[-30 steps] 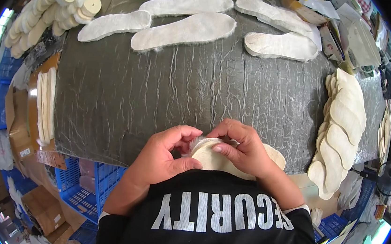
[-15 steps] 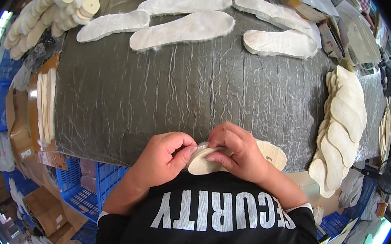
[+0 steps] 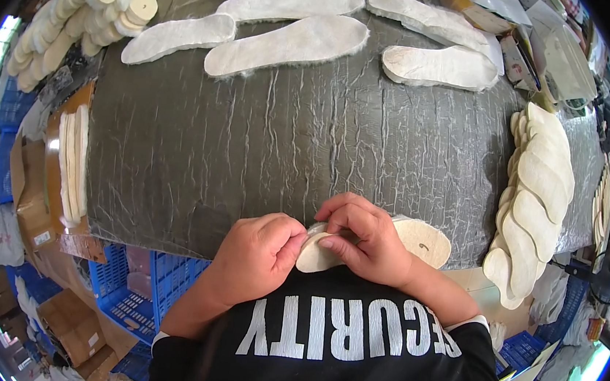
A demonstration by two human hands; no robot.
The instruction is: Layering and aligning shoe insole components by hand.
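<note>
Head view: both hands at near table edge, close to the chest. Left hand [image 3: 259,252] curled shut, fingertips pinching the heel end of a cream insole [image 3: 418,239]; right hand [image 3: 362,240] closed over its middle, thumb pressed on the same end. Insole's centre is hidden under the fingers, only toe end and a bit of heel show. 5 fleecy insoles [image 3: 290,42] lie far across the grey wrinkled table [image 3: 287,145]; stacked insoles [image 3: 535,198] at right, edge partly cut off.
</note>
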